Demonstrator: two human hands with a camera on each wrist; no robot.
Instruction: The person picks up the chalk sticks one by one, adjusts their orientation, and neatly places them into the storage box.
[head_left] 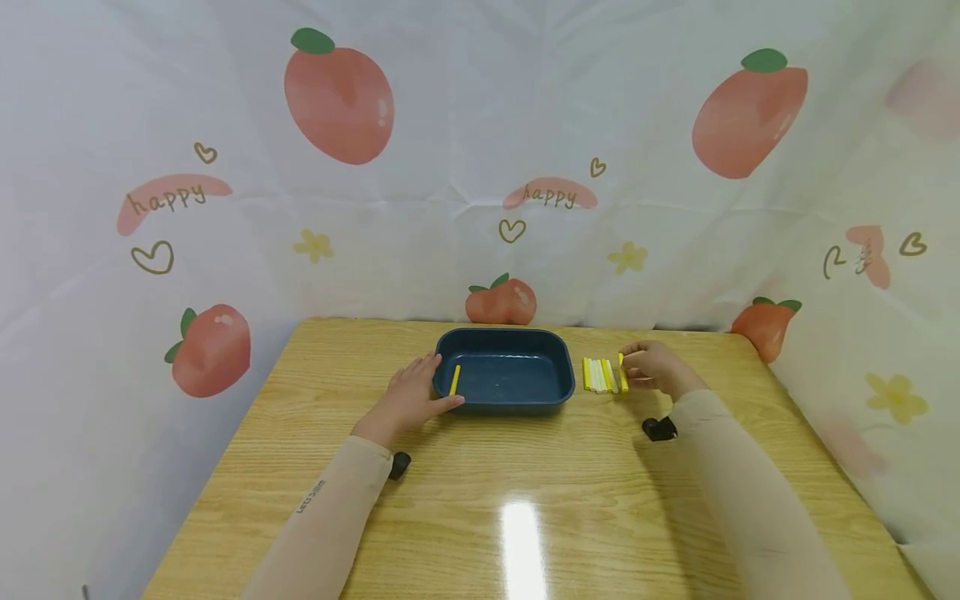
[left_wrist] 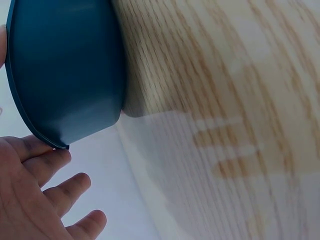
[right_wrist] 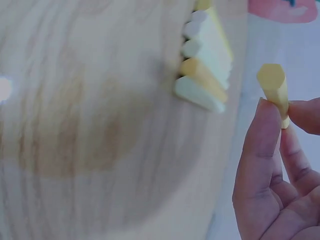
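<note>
My right hand (head_left: 656,367) pinches a yellow chalk stick (right_wrist: 272,82) between thumb and fingertips, held up off the table at the right end of a row of chalk. That row (head_left: 597,375) of yellow and white sticks lies side by side to the right of a dark blue basin (head_left: 510,409). One yellow chalk stick (head_left: 455,380) leans inside the basin at its left end. On the basin's left rim rests my left hand (head_left: 408,396), fingers fairly straight at the side and thumb by the front edge. Its last two fingers stand away from the basin in the left wrist view.
The wooden table (head_left: 510,467) carries the basin and chalk near its back edge. Behind and beside it hangs a white curtain (head_left: 450,250) printed with fruit, hearts and flowers. Light glares on the front of the table.
</note>
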